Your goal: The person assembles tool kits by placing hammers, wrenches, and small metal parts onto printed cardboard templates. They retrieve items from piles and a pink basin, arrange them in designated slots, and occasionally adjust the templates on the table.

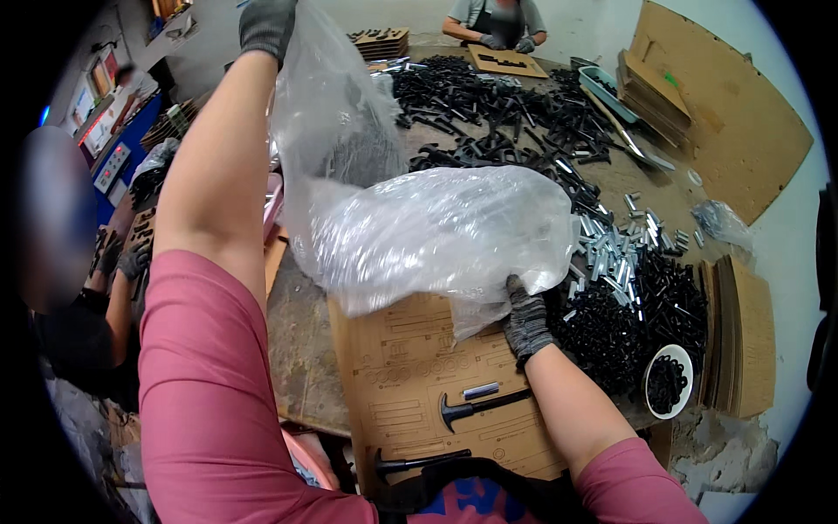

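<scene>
A large clear plastic bag [445,223] is stretched between my hands, crumpled and shiny with glare. Raised high at the upper left, my left hand [268,33] in a grey knit glove is closed on the bag's upper end. My right hand [527,325], in a similar glove, grips its lower right edge above a cardboard sheet [393,397] printed with part outlines. On that sheet lie a black T-shaped tool [480,406], a silver tube [481,390] beside it, and another black T-shaped tool [423,463] nearer to me. The bag covers the sheet's far part.
Black metal parts [489,96] are heaped across the table, with silver tubes [615,253] and small black pieces [611,336] at right. A white bowl [650,384] holds black rings. Cardboard stacks [742,336] stand at right. Co-workers [502,26] sit across and at left [87,341].
</scene>
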